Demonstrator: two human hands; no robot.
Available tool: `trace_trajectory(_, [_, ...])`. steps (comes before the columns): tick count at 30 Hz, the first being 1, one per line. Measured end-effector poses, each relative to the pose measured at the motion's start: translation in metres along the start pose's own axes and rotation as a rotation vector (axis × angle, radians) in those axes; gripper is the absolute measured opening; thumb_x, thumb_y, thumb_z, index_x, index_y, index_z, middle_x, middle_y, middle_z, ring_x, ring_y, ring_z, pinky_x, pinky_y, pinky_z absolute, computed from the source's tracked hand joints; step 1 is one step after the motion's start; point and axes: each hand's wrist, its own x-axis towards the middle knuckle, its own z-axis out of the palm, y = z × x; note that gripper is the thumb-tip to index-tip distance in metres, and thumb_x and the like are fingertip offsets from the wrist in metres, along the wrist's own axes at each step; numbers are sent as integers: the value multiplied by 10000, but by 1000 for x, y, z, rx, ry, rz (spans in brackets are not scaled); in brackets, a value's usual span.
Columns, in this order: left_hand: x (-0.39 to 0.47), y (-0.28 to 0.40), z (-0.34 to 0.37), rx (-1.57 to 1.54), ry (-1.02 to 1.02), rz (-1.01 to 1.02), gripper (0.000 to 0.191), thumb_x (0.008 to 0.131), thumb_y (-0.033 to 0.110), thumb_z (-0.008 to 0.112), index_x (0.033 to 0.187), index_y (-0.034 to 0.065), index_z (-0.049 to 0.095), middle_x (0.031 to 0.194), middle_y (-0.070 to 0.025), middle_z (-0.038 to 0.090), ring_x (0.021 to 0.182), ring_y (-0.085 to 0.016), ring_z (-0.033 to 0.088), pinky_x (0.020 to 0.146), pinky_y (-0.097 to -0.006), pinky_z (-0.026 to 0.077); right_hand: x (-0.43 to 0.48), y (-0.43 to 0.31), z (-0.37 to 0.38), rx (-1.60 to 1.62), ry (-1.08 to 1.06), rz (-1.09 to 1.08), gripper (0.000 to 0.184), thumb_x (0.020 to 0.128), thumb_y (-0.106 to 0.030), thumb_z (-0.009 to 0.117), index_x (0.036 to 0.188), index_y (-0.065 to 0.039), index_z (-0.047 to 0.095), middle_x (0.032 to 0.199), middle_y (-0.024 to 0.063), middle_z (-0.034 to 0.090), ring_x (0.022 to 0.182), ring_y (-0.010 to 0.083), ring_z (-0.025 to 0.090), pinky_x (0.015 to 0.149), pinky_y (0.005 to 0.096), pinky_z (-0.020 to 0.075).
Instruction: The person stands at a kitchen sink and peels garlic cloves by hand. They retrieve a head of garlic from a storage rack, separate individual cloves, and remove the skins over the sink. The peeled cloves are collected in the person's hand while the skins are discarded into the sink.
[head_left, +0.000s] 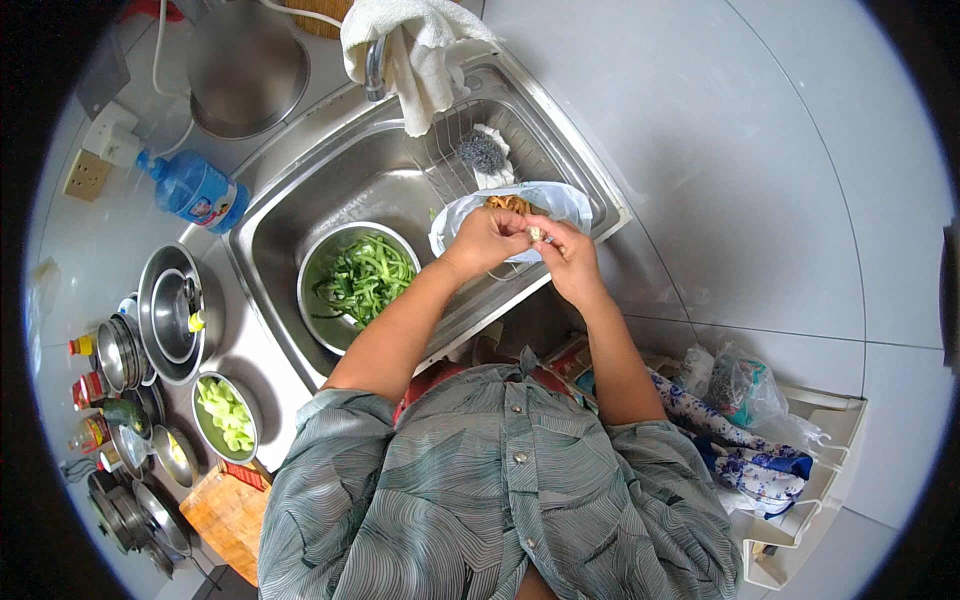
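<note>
My left hand and my right hand meet over a white plastic bag at the sink's right end. Between their fingertips is a small pale piece of food, too small to name. Brownish-orange food pieces, perhaps mushrooms, show in the open bag just beyond my fingers. In the basin of the steel sink stands a steel bowl with green vegetable strips. A wire rack holds a steel wool scourer on white paper beyond the bag.
A faucet draped with a white towel stands at the sink's back. To the left are a blue plastic bottle, nested steel basins, a bowl of light green pieces and a wooden cutting board. A white rack is at lower right.
</note>
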Motion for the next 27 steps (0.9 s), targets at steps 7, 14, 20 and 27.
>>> trace_trajectory(7, [-6,5,0,109,41,12,121,790,57,655,891,-4,685,776,-17,661,685,-52,579,643,-213,484,-2,-7,-5,107,-60,8,368,808,36,579,1164,-54,603,1038,99,634,926,160,592,815,261,460])
trace_trajectory(14, [-7,2,3,-138,59,-23,133,783,45,638,898,-3,684,716,-42,652,625,-76,585,577,-237,490,-2,-8,-7,263,-81,87,368,830,12,586,1194,-44,582,1045,48,622,855,111,575,741,235,467])
trace_trajectory(20, [-1,-17,6,96,134,150,129,874,49,585,931,-40,660,783,-45,660,692,-80,611,638,-207,512,-2,-12,0,345,25,146,382,831,-62,631,1206,-47,554,973,48,623,742,74,549,605,212,457])
trace_trajectory(27, [-3,-18,16,-117,231,80,136,792,34,595,885,-16,681,721,-56,667,627,-85,604,583,-227,483,-4,-11,3,393,114,295,302,832,-106,658,1108,-21,570,895,41,623,687,76,534,568,202,442])
